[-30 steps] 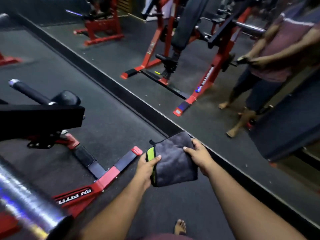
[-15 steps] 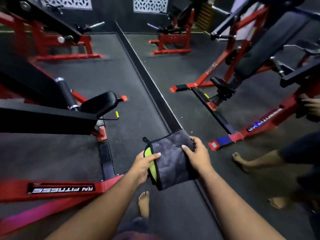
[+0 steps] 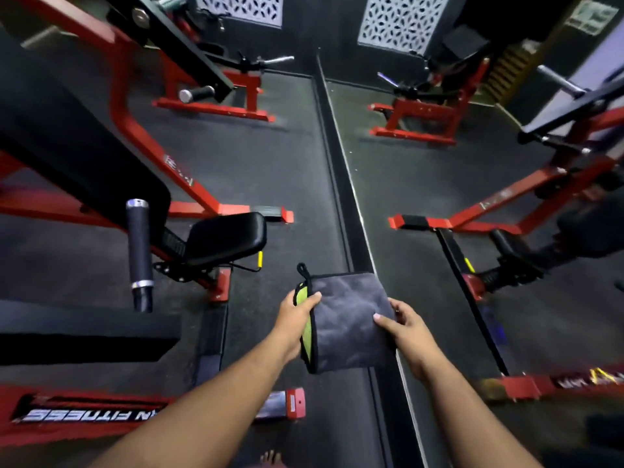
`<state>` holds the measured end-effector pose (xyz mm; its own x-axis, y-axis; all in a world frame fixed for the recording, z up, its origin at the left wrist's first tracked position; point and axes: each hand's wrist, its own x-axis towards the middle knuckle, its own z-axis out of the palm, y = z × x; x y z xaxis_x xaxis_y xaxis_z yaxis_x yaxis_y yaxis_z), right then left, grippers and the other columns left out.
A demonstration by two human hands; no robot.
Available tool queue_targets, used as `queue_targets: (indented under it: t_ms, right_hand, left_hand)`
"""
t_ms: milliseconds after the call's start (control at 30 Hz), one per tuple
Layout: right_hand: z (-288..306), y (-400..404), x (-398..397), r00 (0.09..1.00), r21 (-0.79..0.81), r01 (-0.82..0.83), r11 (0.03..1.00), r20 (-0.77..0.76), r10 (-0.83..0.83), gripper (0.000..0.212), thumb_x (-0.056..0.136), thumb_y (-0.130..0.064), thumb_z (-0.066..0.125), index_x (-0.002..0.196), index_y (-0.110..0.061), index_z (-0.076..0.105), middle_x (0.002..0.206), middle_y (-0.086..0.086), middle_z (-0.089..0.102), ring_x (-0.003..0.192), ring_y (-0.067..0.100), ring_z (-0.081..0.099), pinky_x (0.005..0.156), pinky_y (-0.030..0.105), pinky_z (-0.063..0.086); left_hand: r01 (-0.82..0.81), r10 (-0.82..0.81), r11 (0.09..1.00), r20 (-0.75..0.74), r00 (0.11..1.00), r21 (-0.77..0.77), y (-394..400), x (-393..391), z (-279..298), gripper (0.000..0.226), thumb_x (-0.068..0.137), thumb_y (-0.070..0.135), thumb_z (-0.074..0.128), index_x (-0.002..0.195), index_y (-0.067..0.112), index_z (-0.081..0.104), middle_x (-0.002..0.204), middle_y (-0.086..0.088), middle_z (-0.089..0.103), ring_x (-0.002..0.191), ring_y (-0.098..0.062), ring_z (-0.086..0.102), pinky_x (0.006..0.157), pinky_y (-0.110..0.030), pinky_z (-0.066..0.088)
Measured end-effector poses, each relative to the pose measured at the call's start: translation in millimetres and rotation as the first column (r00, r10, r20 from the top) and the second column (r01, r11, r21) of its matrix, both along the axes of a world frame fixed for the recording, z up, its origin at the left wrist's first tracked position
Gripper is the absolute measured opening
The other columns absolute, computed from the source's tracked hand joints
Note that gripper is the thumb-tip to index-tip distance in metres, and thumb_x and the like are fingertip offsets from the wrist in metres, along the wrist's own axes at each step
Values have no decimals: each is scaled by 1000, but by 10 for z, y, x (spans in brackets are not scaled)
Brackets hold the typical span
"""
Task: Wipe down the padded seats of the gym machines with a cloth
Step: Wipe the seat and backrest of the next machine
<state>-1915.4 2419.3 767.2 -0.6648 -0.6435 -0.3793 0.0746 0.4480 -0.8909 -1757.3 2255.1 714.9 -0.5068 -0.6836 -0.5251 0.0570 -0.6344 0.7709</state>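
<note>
A folded grey cloth [image 3: 347, 322] with a lime-green inner side and a black loop is held flat in front of me at waist height. My left hand [image 3: 295, 319] pinches its left edge, thumb on top. My right hand [image 3: 407, 327] grips its right edge. A black padded seat [image 3: 224, 236] of a red-framed machine sits to the upper left of the cloth, apart from it. A long black back pad [image 3: 77, 157] rises behind that seat.
A black roller handle [image 3: 139, 251] with chrome ends juts out left of the seat. A red base bar [image 3: 84, 413] with white lettering lies at my lower left. A wall mirror [image 3: 472, 231] with a black bottom rail [image 3: 341, 184] fills the right half, reflecting the machines.
My view has swung left and up along the mirror; the padded seat now lies closer to centre. The reflected person has left the frame. Both hands keep hold of the cloth.
</note>
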Motion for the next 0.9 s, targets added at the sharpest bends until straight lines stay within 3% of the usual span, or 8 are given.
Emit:
queue_targets:
  t_ms: [100, 233, 367, 533, 633, 767, 900]
  right_hand:
    - [-79, -622, -428, 993, 20, -79, 997, -82, 80, 38, 90, -11, 75, 120, -30, 64, 114, -7, 75, 107, 13, 70, 96, 35, 54]
    - [-319, -1545, -1058, 936, 102, -271, 957, -204, 286, 38, 89, -14, 75, 118, -33, 62, 115, -11, 72, 106, 8, 68, 97, 30, 52]
    - [-536, -2559, -1604, 827, 218, -463, 859, -244, 507, 35, 86, -24, 76, 117, -32, 62, 115, -9, 71, 108, 13, 66, 101, 34, 51]
    - [-651, -3608, -1834, 571, 363, -643, 674, -359, 738, 42, 88, -28, 71, 128, -33, 59, 126, -7, 65, 114, 14, 62, 99, 34, 50]
    - [-747, -4218, -1829, 386, 465, -683, 563, -425, 819, 40, 94, -30, 62, 132, -38, 54, 128, -6, 59, 117, 20, 60, 98, 42, 49]
    - [-1059, -5196, -1722, 126, 618, -664, 421, -462, 878, 36, 100, -23, 47, 131, -41, 51, 123, 0, 52, 117, 31, 54, 97, 53, 45]
    - [-1507, -6030, -1529, -62, 736, -599, 317, -437, 897, 43, 100, -17, 40, 134, -40, 54, 128, 4, 49, 125, 33, 44, 107, 66, 35]
  left_hand:
    - [-15, 15, 1000, 53, 998, 4, -417, -261, -105, 30, 87, 18, 80, 115, 14, 67, 106, -9, 79, 97, -26, 76, 89, -43, 62]
    - [-88, 111, 990, 224, 968, -110, -921, -579, -338, 38, 80, 24, 85, 111, 15, 64, 108, -7, 75, 100, -21, 73, 94, -38, 58]
    - [-248, 271, 963, 326, 906, -110, -1339, -855, -429, 31, 84, 25, 82, 106, 11, 64, 102, -12, 76, 86, -19, 71, 65, -29, 50]
    - [-438, 422, 898, 350, 836, -36, -1787, -1064, -545, 31, 88, 21, 78, 113, 11, 63, 102, -7, 75, 80, -14, 68, 47, -19, 45]
    - [-537, 494, 841, 317, 809, 61, -2078, -1184, -690, 28, 91, 19, 76, 113, 14, 61, 108, -7, 75, 93, -19, 72, 56, -28, 56]
    - [-636, 574, 738, 288, 767, 223, -2603, -1377, -1162, 23, 92, 18, 76, 110, 10, 64, 104, -14, 74, 89, -28, 72, 72, -42, 64]
    - [-644, 578, 690, 284, 765, 330, -3034, -1599, -1704, 19, 92, 22, 76, 107, 12, 69, 96, -8, 75, 84, -28, 73, 68, -35, 62]
